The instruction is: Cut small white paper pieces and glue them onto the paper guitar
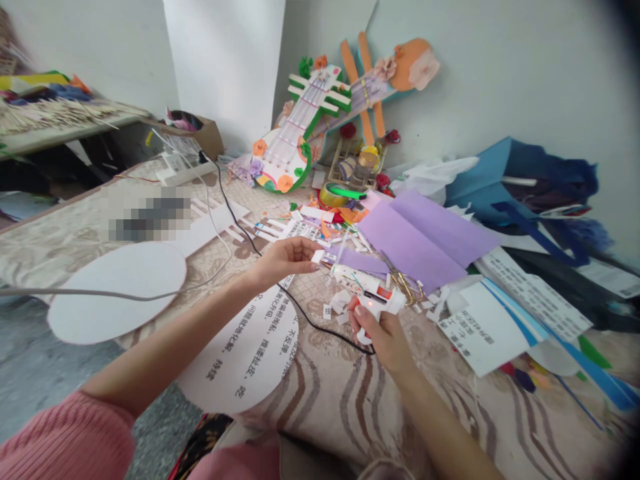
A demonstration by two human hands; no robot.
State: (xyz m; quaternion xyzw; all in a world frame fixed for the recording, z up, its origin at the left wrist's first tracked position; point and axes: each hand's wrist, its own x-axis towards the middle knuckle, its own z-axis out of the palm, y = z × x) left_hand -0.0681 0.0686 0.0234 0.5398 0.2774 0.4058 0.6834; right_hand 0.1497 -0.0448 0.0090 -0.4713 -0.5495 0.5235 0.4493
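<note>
My right hand [383, 330] is wrapped round the handle of a white glue gun [370, 283], whose nozzle points toward my other hand. A small red light glows on the gun's side. Between the thumb and fingers of my left hand [293, 257] is a small white strip of card [318, 256], close to the nozzle. Under my left forearm lies a printed white guitar-shaped cutout [250, 347] with several short white strips at its neck. Scissors [407, 280] with gold handles lie just beyond the gun.
A blank guitar-shaped cutout [120, 287] lies at the left. Decorated paper guitars [310, 117] lean against the wall. Purple card [425, 233], tape [333, 195], paper scraps and a blue bag [480, 177] fill the right. A black cord [295, 303] crosses the table to the gun.
</note>
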